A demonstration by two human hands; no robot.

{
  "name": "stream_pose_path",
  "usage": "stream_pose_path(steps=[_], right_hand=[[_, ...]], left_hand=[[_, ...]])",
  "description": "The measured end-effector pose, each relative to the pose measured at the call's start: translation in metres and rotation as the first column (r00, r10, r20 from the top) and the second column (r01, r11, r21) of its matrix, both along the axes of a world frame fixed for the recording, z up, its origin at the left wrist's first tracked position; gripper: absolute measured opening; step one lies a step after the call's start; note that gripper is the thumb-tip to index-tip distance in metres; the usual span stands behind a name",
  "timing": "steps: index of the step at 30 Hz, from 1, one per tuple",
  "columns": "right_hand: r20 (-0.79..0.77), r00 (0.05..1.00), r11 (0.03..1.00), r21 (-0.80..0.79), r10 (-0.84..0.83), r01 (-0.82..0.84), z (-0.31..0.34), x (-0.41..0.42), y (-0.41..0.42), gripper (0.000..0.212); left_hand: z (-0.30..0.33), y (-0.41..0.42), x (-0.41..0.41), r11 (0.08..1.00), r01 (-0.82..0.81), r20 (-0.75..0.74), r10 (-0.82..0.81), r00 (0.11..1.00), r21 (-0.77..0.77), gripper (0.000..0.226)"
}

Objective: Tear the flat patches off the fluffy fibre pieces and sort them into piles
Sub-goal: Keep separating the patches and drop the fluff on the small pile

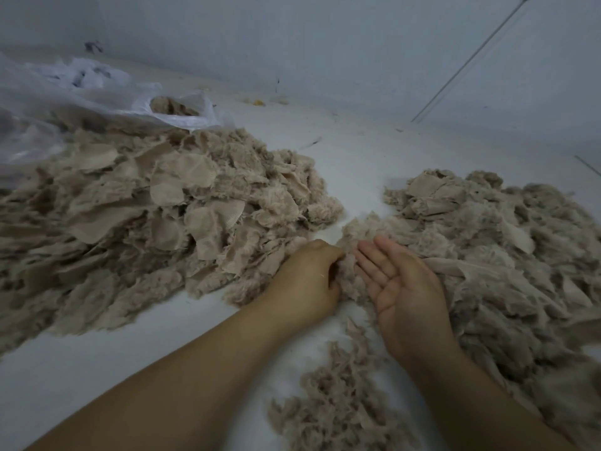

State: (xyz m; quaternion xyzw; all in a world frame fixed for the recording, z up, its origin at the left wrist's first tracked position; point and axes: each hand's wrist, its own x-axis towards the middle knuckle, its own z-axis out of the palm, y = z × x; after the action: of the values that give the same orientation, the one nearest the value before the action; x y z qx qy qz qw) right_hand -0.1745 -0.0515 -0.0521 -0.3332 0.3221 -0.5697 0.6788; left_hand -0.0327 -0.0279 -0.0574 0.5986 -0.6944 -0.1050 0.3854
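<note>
A tuft of beige fluffy fibre (349,275) sits low in the middle of a white desk (97,379), caught between a person's two bare hands. The left hand (309,281) lies knuckles up with its fingers (331,255) curled into the tuft's left edge, gripping it. The right hand (403,288) is turned palm up just to the right, its fingers (374,265) straight and held close together, their tips against the fibre and pinching nothing. Both bare forearms reach in from the bottom of the view.

The tuft merges on its right into a broad heap of fluffy pieces (487,255), which spreads to the right edge. Across a strip of bare desk to the left lies a larger pile (146,206), where many flat, ribbed patches (182,180) lie mixed with fluff. A smaller scatter of loose fibre (335,402) lies near the bottom, between the forearms.

Behind the left pile, a translucent plastic bag (97,92) slumps against the far side, its mouth showing more beige material inside. A pale wall (325,43) runs behind the desk, with a thin rod (471,60) leaning against it at upper right.
</note>
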Motion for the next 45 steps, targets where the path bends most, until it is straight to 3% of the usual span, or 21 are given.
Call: stream_pose_path(steps=[2, 6, 9, 12, 16, 20, 23, 25, 28, 32, 39, 42, 45], right_hand=[[-0.023, 1.0, 1.0, -0.008, -0.001, 0.001, 0.0, 0.0, 0.0, 0.021], [-0.069, 0.998, 1.0, -0.021, 0.015, -0.017, -0.001, 0.001, 0.0, 0.02], [-0.088, 0.996, 0.999, -0.033, 0.024, -0.027, -0.001, 0.001, 0.0, 0.021], [-0.085, 0.996, 0.999, -0.03, 0.028, -0.03, 0.0, 0.0, 0.001, 0.022], [-0.031, 0.999, 1.0, -0.007, 0.018, -0.018, 0.001, 0.0, 0.002, 0.022], [0.002, 0.999, 0.998, -0.047, 0.053, -0.053, 0.0, -0.002, 0.002, 0.028], [0.002, 0.993, 0.991, -0.071, 0.115, -0.115, 0.0, 0.0, 0.002, 0.048], [-0.028, 0.992, 0.99, -0.061, 0.126, -0.127, -0.001, 0.001, 0.0, 0.05], [-0.026, 0.994, 0.994, -0.016, 0.105, -0.105, -0.002, 0.002, -0.002, 0.045], [-0.034, 0.995, 0.995, 0.032, 0.097, -0.096, -0.002, 0.002, -0.003, 0.034], [-0.035, 0.995, 0.996, -0.006, 0.093, -0.094, -0.001, 0.003, 0.0, 0.034], [-0.047, 0.998, 0.999, -0.008, 0.048, -0.049, -0.003, 0.004, -0.002, 0.026], [-0.063, 0.998, 1.0, -0.015, 0.021, -0.022, -0.003, 0.004, -0.002, 0.026]], left_hand=[[0.0, 0.0, 0.002, 0.999, -0.014, -0.091, 0.011, 0.996, -0.036, 0.031], [0.0, -0.002, 0.004, 0.997, -0.071, -0.238, 0.077, 0.968, 0.033, 0.01], [0.001, -0.002, 0.005, 0.997, -0.054, -0.326, 0.067, 0.943, 0.048, 0.01], [0.0, -0.003, 0.005, 0.996, -0.061, -0.296, 0.077, 0.952, 0.061, 0.004], [-0.003, -0.006, 0.004, 0.994, -0.058, -0.152, 0.071, 0.986, 0.091, 0.037], [-0.001, -0.002, 0.004, 0.998, 0.057, -0.254, -0.052, 0.966, 0.013, 0.031], [-0.003, -0.002, 0.006, 0.994, 0.105, -0.355, -0.094, 0.93, 0.012, 0.04], [-0.002, -0.001, 0.005, 0.996, 0.088, -0.47, -0.072, 0.879, 0.011, 0.036], [0.002, 0.002, 0.0, 0.996, 0.085, -0.617, -0.085, 0.782, -0.03, 0.034], [0.008, 0.007, -0.002, 0.991, 0.119, -0.71, -0.13, 0.692, -0.065, 0.037], [0.012, 0.007, 0.005, 0.987, 0.159, -0.812, -0.095, 0.575, -0.003, 0.018], [0.005, 0.0, 0.014, 0.997, 0.027, -0.784, 0.037, 0.62, 0.068, 0.021], [-0.004, -0.009, 0.03, 0.973, -0.174, -0.535, 0.231, 0.813, 0.154, 0.029]])
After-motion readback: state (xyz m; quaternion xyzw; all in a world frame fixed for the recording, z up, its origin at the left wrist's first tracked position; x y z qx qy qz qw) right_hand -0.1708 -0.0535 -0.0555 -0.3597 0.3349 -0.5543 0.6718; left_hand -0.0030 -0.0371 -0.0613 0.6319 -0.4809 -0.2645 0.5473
